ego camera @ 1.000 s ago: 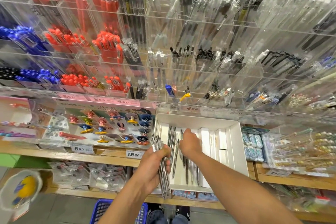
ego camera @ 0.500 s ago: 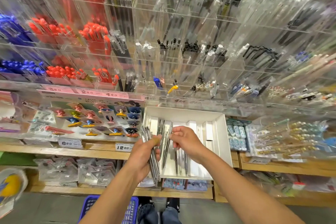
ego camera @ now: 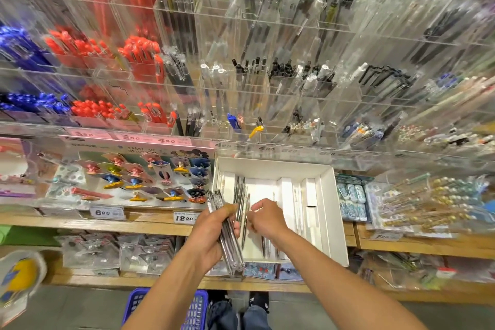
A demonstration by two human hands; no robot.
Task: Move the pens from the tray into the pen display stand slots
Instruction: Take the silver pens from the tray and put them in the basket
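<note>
We see a bundle of silver pens (ego camera: 227, 236) clamped in the grip of the left hand (ego camera: 214, 233), fingers and thumb curled round its middle. The bundle's long axis runs from the near edge of the wooden shelf (ego camera: 150, 225) up and slightly leftward, its far ends pointing toward the clear display stand (ego camera: 267, 88) and its near ends hanging past the tray's front left corner. Just beside it, one more pen (ego camera: 245, 218) stands nearly parallel, pinched by the fingers of the right hand (ego camera: 266, 218), whose grip is closed on that pen; it points toward the stand as well. Both hands hover over the left half of the white tray (ego camera: 328, 211), which sits on the shelf. More loose pens (ego camera: 239, 190) lie in the tray's left compartment, lengthwise from front to back, and a few thin ones rest in the narrower compartments to the right.

Behind the tray the stand rises in tiers of clear slots, holding red pens (ego camera: 139, 53) and blue pens (ego camera: 21, 45) at left, black and clear ones toward the middle and right. Left of the tray lies a card of colourful clips (ego camera: 139, 177), with price tags (ego camera: 184, 217) on the shelf edge. A blue basket (ego camera: 139, 303) stands on the floor below.
</note>
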